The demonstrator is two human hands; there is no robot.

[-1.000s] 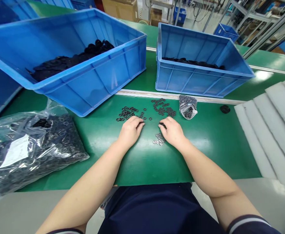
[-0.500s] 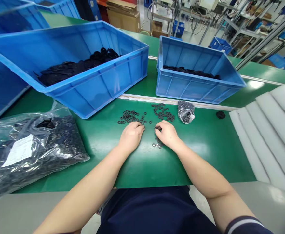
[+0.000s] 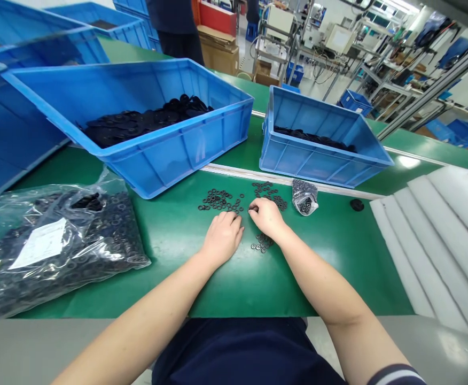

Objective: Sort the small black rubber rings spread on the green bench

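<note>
**Left hand** (image 3: 221, 239): 12 o'clock, nearest, palm down on the green counter (image 3: 170, 291). Grip spread, fingers (image 3: 234, 220) lying flat, nothing visible in them.

**Right hand** (image 3: 266, 218): 12 o'clock, just right of the left, arched. Grip pressed together at the edge of the washers; whether it pinches one is too small to tell.

**Washer cluster** (image 3: 262, 242): small, loose, touching the underside of the right hand.

**Left washer pile** (image 3: 220, 200): black, scattered, just past the left hand.

**Right washer pile** (image 3: 269, 189): black, scattered, just past the right hand.

**Small clear bag** (image 3: 305, 197): holds washers; 1 o'clock, just beside the right washer pile.

**Large clear bag** (image 3: 57, 243): packed with washers, white label; 10 o'clock.

**Foam sheets** (image 3: 430, 251): white, ridged; 3 o'clock.

**Black lump** (image 3: 356, 205): 2 o'clock, near the foam sheets.

**Left crate** (image 3: 178, 158): blue, holds black rings; 11 o'clock, tilted.

**Right crate** (image 3: 310, 163): blue, holds black rings; 1 o'clock.

**Person** (image 3: 173, 21): standing, far off, 11 o'clock.
</note>
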